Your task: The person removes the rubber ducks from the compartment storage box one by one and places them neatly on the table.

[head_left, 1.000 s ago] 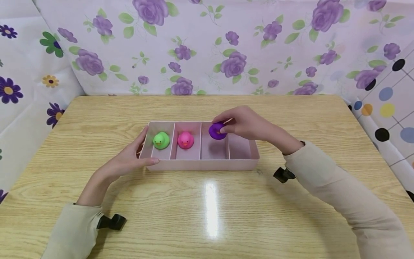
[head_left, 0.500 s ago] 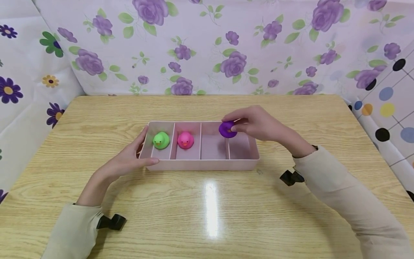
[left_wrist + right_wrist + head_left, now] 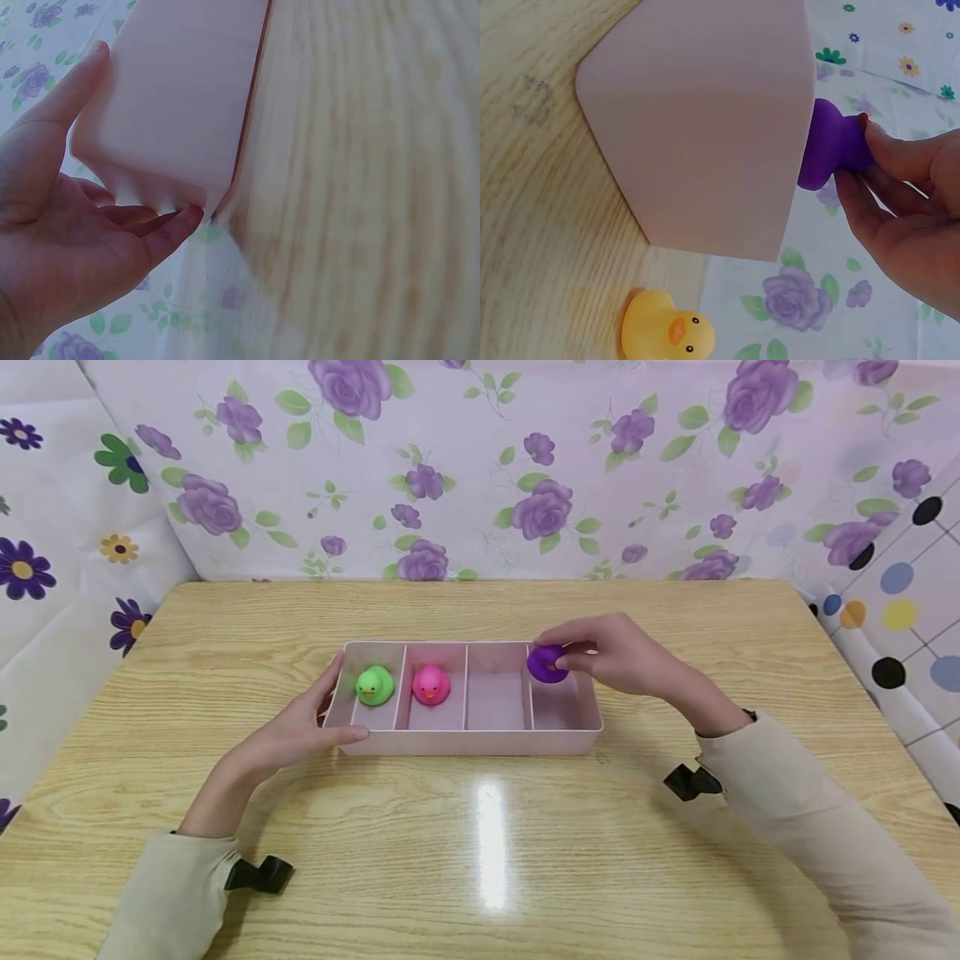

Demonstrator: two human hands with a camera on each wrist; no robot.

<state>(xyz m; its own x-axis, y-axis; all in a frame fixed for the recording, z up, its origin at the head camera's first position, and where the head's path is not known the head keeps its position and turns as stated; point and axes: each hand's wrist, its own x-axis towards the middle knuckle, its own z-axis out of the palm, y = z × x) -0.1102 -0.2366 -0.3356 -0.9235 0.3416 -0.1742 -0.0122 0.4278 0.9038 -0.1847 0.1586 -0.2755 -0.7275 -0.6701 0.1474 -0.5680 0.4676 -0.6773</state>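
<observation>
In the head view a pale pink box with a row of compartments lies on the table. My left hand grips its left end, thumb along the front wall; in the left wrist view the fingers bend against the end wall. A green rubber duck sits in the leftmost compartment, a pink rubber duck in the one beside it. My right hand pinches a purple rubber duck above the back of the rightmost compartment, near its divider. Fingers partly cover this duck.
A yellow rubber duck stands on the table beyond the box's right end in the right wrist view; I cannot make it out in the head view. Flowered cloth hangs behind the wooden table, with more patterned cloth at both sides.
My right hand has carried the purple duck rightward, from above the third compartment to above the rightmost one. The left hand and the other two ducks in the box stay where they were.
</observation>
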